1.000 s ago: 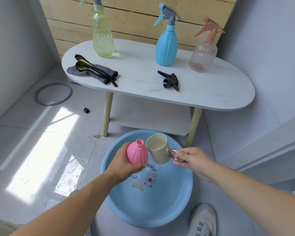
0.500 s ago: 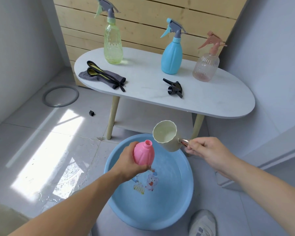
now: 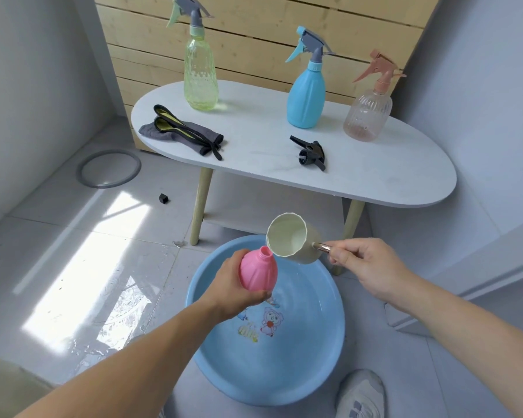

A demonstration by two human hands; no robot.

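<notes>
My left hand (image 3: pixel 228 286) grips a pink bottle (image 3: pixel 258 271) with no cap, its open neck pointing up and slightly right. My right hand (image 3: pixel 367 265) pinches the metal handle of a cream cup (image 3: pixel 290 239), which is tipped toward the bottle with its rim touching the bottle's neck. Both are held above a blue basin (image 3: pixel 320 366) on the floor, which has cartoon prints on its bottom and some water in it. A black spray head (image 3: pixel 310 152) lies loose on the white oval table (image 3: pixel 390 176).
On the table stand a green spray bottle (image 3: pixel 200 76), a blue spray bottle (image 3: pixel 307 92) and a pale pink spray bottle (image 3: pixel 369 113), plus a grey folded cloth (image 3: pixel 181 134). A grey ring (image 3: pixel 109 168) and small black cap (image 3: pixel 163 198) lie on the wet floor. My shoe (image 3: pixel 361 393) is beside the basin.
The cup has been lifted and tipped further, its rim now meeting the bottle's neck. Both hands rose slightly above the basin, and the view tilted upward.
</notes>
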